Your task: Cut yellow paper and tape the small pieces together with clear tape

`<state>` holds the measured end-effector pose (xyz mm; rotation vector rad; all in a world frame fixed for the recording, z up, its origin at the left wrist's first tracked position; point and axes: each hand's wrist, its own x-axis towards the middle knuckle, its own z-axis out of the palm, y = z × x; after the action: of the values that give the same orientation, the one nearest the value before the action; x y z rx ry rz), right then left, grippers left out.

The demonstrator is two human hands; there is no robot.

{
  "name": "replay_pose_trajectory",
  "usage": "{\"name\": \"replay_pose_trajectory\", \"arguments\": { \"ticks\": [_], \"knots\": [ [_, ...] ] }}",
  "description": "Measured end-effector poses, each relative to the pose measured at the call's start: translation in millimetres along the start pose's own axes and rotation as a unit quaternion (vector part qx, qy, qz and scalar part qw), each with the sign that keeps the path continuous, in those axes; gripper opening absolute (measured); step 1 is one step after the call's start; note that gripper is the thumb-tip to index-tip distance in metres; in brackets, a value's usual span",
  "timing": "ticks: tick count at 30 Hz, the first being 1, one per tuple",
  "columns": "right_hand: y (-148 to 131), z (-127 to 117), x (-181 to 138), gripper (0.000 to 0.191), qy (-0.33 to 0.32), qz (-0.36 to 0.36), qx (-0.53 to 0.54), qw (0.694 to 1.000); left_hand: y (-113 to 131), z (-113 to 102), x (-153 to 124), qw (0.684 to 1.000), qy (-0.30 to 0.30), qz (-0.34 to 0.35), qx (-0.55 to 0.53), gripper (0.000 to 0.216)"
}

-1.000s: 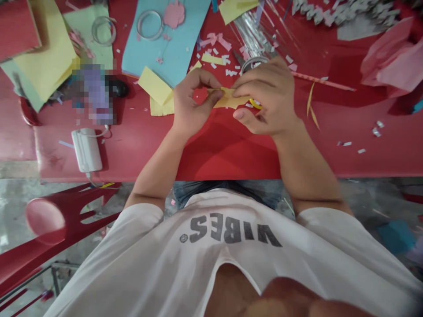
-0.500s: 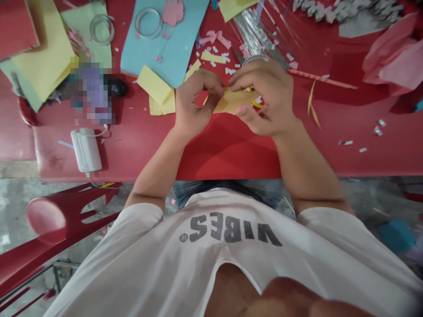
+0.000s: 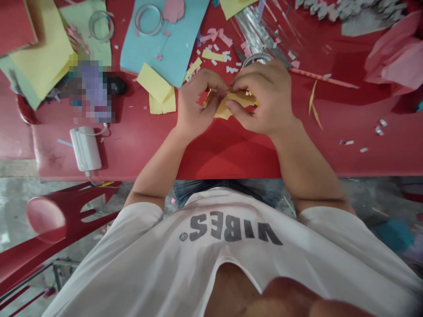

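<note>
A small piece of yellow paper [image 3: 233,103] is bunched and folded between my hands, above the red table top [image 3: 224,149]. My left hand [image 3: 200,101] pinches its left end with the fingers curled over it. My right hand [image 3: 264,97] grips the other end between thumb and fingers. Partly under my right hand lies a metal ring [image 3: 257,59], possibly a scissor handle, though the palm hides most of it. Close by on the left, two yellow paper sheets [image 3: 157,89] overlap a light blue card [image 3: 158,53].
Paper scraps litter the table around a pink-striped stick [image 3: 324,78]. Pink tissue paper [image 3: 393,57] lies at the right, and stacked coloured sheets [image 3: 42,48] at the left. A white power bank [image 3: 86,149] sits near the front edge. A red plastic chair [image 3: 46,220] stands at the lower left.
My hands have moved closer together, and the yellow paper is now folded tighter and more bunched between them. Its right end has drawn in under my right fingers.
</note>
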<state>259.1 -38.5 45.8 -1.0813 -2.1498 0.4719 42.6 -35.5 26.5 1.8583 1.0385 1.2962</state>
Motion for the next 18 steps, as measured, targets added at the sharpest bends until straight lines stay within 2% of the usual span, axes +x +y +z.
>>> {"name": "replay_pose_trajectory", "arguments": {
  "ticks": [7,14,18],
  "knots": [
    [4,1,2,0.033,0.006,-0.010,-0.006,1.000,-4,6,-5,1.000,0.011,-0.028,-0.007,0.031],
    [5,6,1,0.029,0.002,-0.012,-0.019,1.000,4,5,-6,0.999,0.015,-0.045,0.024,0.025],
    [5,5,1,0.029,-0.005,-0.008,-0.016,1.000,4,4,-4,0.998,0.024,-0.046,0.034,0.031]
  ]
}}
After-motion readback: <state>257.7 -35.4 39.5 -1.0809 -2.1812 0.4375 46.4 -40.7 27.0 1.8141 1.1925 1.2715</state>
